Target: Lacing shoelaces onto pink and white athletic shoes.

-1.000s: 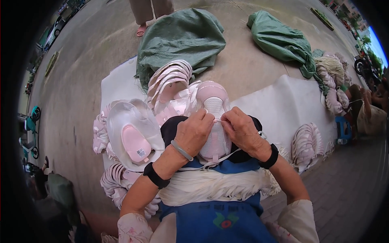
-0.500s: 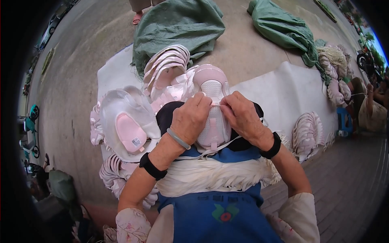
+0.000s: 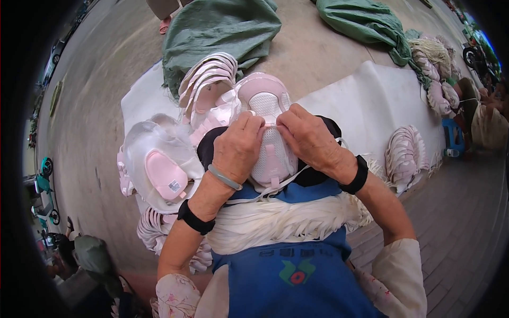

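A pink and white shoe upper (image 3: pixel 274 158) lies over my lap, its rounded pink end pointing away from me. Both hands meet across its middle. My left hand (image 3: pixel 238 146) and my right hand (image 3: pixel 310 135) are closed in pinches, with a short pale stretch of shoelace between the fingertips; the fingers hide most of it. A loose white lace (image 3: pixel 286 183) trails over the near end of the upper. Across my blue apron (image 3: pixel 286 265) lies a thick bundle of white shoelaces (image 3: pixel 281 225).
Left of my lap, a clear plastic bag (image 3: pixel 140 139) holds a pink padded piece (image 3: pixel 165 175). Stacked uppers stand beyond it (image 3: pixel 209 85) and at right (image 3: pixel 405 156) on a white sheet (image 3: pixel 366 100). Green sacks (image 3: pixel 222 32) lie farther off. A blue stool (image 3: pixel 452 132) and a person are at far right.
My fingertips have come closer together over the upper, shortening the pale strip between them. The whole view has shifted slightly; both pinches remain closed.
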Tool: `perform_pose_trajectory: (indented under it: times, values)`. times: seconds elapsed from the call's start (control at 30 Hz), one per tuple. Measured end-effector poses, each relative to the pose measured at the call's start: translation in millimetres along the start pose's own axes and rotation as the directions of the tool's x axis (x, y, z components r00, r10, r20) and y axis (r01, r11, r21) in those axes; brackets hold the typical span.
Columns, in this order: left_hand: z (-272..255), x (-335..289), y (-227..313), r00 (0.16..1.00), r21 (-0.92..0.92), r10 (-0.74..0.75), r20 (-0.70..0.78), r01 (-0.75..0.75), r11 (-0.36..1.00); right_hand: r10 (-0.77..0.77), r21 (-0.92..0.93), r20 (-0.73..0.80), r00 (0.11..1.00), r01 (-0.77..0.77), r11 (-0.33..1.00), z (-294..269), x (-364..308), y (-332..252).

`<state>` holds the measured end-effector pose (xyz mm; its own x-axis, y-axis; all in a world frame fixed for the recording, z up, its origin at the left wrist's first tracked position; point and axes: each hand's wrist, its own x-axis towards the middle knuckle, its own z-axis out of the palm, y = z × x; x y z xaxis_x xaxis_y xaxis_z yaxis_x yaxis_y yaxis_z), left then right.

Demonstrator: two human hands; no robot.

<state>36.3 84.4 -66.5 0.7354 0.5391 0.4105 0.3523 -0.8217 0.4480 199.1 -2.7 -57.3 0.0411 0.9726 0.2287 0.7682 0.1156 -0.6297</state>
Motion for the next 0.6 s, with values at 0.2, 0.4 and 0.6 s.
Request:
perform_pose_trajectory:
  times: [0.2,0.4,0.6]
  values:
    - [-0.8,1.8,-0.3,1.000,-0.018,0.014,0.001,-0.014,1.000,-0.096,-0.131,0.037,0.995,0.100,0.986,-2.3,2.9,3.2]
    - [0.4,0.4,-1.4,1.000,-0.052,-0.002,-0.012,0.001,0.999,-0.029,0.146,-0.072,0.997,0.039,0.989,8.8,3.2,12.2]
    - [-4.8,-6.9,-2.7,0.988,-0.194,-0.152,0.021,0.153,0.969,-0.002,-0.060,0.008,1.000,0.003,0.998,9.2,0.3,-1.5]
